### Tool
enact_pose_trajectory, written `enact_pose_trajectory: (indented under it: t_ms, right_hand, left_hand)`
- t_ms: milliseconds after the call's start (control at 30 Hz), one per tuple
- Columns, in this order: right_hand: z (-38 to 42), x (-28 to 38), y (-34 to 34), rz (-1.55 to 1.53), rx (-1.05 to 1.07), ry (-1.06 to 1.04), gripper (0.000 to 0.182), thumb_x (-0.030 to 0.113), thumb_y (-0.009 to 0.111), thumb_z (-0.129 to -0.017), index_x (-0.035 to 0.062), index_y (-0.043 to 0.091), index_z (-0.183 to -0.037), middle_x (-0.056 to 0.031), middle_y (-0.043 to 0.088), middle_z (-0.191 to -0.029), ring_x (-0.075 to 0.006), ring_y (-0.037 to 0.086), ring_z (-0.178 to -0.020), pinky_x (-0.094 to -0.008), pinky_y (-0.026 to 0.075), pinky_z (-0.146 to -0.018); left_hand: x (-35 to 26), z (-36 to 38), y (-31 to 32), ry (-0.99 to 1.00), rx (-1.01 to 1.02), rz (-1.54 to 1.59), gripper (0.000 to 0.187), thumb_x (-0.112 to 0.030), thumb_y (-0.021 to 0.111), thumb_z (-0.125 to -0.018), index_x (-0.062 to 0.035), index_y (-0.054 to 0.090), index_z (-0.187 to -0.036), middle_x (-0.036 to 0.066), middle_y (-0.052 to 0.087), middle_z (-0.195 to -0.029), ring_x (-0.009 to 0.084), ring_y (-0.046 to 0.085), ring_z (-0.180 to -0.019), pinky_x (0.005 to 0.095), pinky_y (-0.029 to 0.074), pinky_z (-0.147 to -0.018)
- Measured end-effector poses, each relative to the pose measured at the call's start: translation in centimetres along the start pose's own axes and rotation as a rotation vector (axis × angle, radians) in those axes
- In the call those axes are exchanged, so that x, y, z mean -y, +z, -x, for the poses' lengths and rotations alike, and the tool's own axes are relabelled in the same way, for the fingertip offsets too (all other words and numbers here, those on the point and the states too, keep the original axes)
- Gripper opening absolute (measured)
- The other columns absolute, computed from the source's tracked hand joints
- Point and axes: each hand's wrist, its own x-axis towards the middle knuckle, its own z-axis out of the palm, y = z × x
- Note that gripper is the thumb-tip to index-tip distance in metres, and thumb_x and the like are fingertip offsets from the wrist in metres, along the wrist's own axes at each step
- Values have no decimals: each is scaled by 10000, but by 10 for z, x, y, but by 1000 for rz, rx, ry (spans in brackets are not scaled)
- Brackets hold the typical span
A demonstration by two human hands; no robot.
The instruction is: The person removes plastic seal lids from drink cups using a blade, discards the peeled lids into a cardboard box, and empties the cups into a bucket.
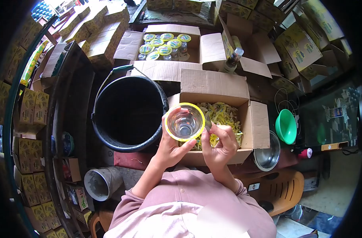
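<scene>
A clear plastic cup (185, 123) with a yellow rim is in my left hand (169, 139), its mouth facing up toward me. The fingers wrap around its side, and the thumb lies along the lower rim. My right hand (219, 144) is just right of the cup, thumb and forefinger pinched together near the rim. A small dark, shiny scrap (208, 124) shows at those fingertips; I cannot make out exactly what it is. Below both hands, an open cardboard box (214, 84) holds a heap of crumpled yellow strips or wrappers (222, 115).
A large black bucket (98, 119) with a handle stands at left. Behind it, an open carton (173, 28) holds several sealed cups (164, 49). A bottle (233, 59), green bowl (286, 127) and metal bowl (267, 152) are at right. A grey bucket (103, 184) sits lower left.
</scene>
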Motion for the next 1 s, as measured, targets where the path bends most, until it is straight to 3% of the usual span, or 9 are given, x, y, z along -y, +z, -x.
enact_pose_trajectory:
  t_ms: [500,700,867,1000]
  right_hand:
    - [-8,-7,10,122,-13,-60,342,-71,669,-641,32,660,-966,-79,582,-723,-163,563,-608,-257,465,-555]
    - [-12,-14,7,95,19,-2,320,-79,661,-650,20,657,-954,-78,587,-726,-157,572,-621,-246,459,-555]
    - [-5,-11,4,-21,-47,113,259,-67,667,-670,13,656,-916,-72,588,-718,-128,573,-609,-235,455,-539]
    - [-2,-5,2,8,5,55,269,-68,673,-666,16,661,-921,-57,567,-694,-119,560,-591,-228,453,-533]
  left_hand:
    - [-3,-9,-8,42,85,-280,779,-164,695,-724,9,190,-1292,169,377,-1171,249,431,-1123,351,344,-956]
    - [-1,-7,-10,-8,172,-171,779,-127,674,-718,-4,184,-1311,153,388,-1185,241,429,-1128,354,336,-965]
    - [5,-8,-10,-53,96,41,751,-93,654,-716,-19,201,-1310,138,377,-1209,230,400,-1159,349,323,-982]
    - [6,-8,-10,-49,72,54,740,-84,651,-712,-25,211,-1304,133,371,-1216,224,387,-1170,350,323,-985]
